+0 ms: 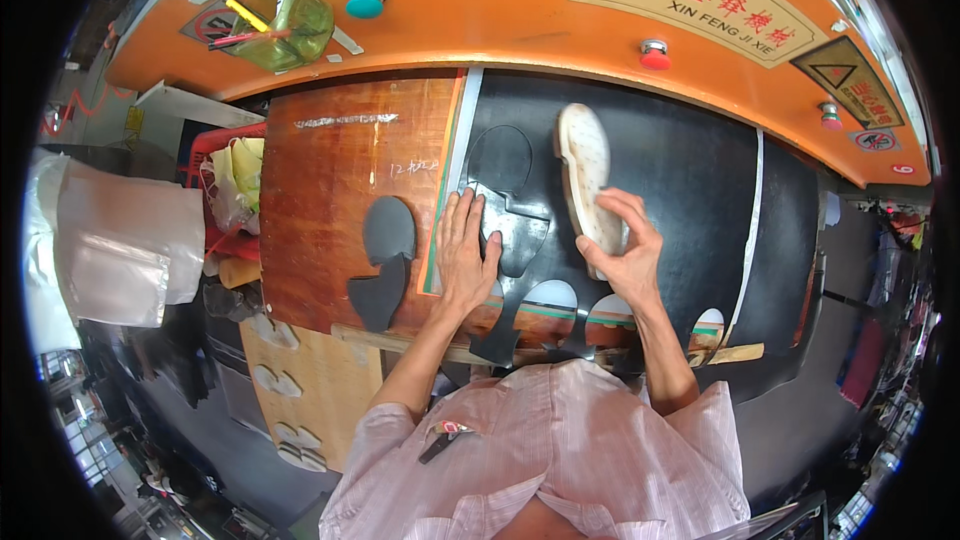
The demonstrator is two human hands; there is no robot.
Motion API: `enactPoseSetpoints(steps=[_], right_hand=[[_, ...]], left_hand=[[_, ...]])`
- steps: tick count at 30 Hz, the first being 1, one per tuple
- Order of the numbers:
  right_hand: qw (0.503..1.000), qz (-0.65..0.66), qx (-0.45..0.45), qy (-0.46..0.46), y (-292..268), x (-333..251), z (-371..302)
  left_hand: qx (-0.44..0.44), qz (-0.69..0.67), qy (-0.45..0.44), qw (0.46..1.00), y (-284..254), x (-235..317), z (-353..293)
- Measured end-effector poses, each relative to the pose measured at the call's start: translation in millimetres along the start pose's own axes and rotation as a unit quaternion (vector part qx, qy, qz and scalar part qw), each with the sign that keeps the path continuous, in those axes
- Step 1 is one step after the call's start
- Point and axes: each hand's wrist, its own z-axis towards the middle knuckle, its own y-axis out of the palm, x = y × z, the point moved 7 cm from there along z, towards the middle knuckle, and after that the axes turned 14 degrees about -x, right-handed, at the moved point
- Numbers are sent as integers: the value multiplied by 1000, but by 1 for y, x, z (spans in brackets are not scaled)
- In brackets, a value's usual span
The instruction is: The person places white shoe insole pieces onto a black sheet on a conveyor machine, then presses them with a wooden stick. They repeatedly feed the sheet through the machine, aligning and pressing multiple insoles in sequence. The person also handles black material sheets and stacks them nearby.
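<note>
My right hand grips the lower part of a pale, speckled sole-shaped cutting die, thumb on one side and fingers on the other. The die stands over a wide black sheet. Flat at the sheet's left edge lies my left hand, fingers stretched out and thumb apart. Beside its fingertips is a sole-shaped outline in the sheet, with a shiny dark section below. Nearer me, several sole-end gaps notch the sheet's front edge. Left of that hand, a black sole piece rests on a reddish wooden board.
An orange machine beam spans the far side, bearing a green button, a red button and a pen holder. At left are a red basket, clear plastic sheets and a pale board with several sole-like pieces.
</note>
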Motion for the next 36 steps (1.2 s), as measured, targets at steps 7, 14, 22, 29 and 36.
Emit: enactPoseSetpoints(steps=[7, 14, 22, 29, 36], right_hand=[[968, -246, -42, -13, 14, 14, -8], [965, -257, 4, -43, 19, 38, 30], [960, -261, 52, -85, -19, 34, 87], [900, -149, 407, -42, -250, 21, 50], [919, -214, 331, -31, -327, 19, 49]], left_hand=[[12, -116, -21, 993, -21, 1, 17], [-42, -108, -87, 989, -30, 24, -53], [127, -29, -13, 991, 23, 12, -18], [153, 20, -83, 985, 19, 9, 46], [162, 12, -53, 985, -2, 14, 106]])
